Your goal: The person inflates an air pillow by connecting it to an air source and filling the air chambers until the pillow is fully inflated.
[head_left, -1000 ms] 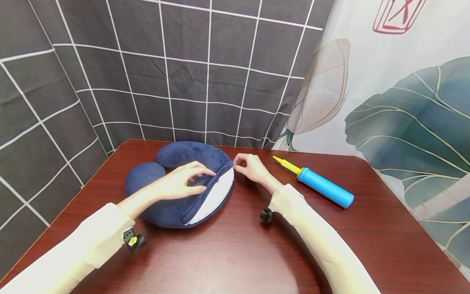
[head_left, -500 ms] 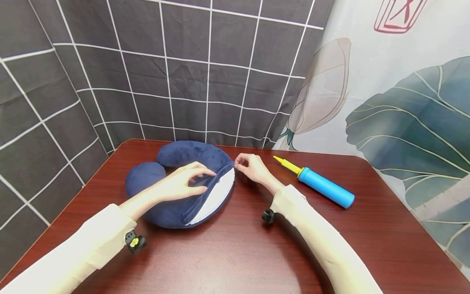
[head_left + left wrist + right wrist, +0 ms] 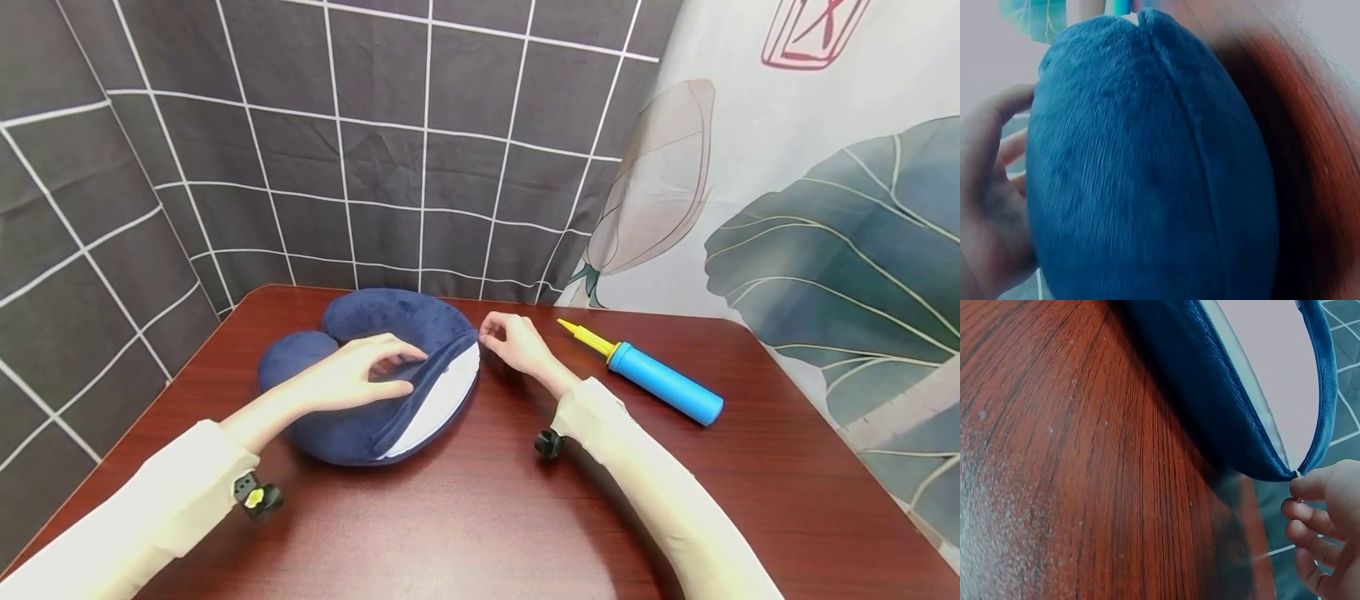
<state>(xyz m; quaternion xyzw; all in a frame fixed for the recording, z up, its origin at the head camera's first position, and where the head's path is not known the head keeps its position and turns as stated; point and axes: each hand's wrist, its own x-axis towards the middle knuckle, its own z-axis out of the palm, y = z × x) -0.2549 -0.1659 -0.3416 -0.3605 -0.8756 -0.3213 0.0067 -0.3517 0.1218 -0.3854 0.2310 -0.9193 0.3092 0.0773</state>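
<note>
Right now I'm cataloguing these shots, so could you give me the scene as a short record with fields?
pillow: navy, U-shaped, lying on the table
zip: open, its edges apart
white inner: showing through the open zip
left hand: over the pillow, holding nothing; contact unclear
right hand: fingers pinching at the zip's far end
pump: blue with a yellow nozzle, lying right of the right hand, untouched
table: reddish-brown, wood-grained
</note>
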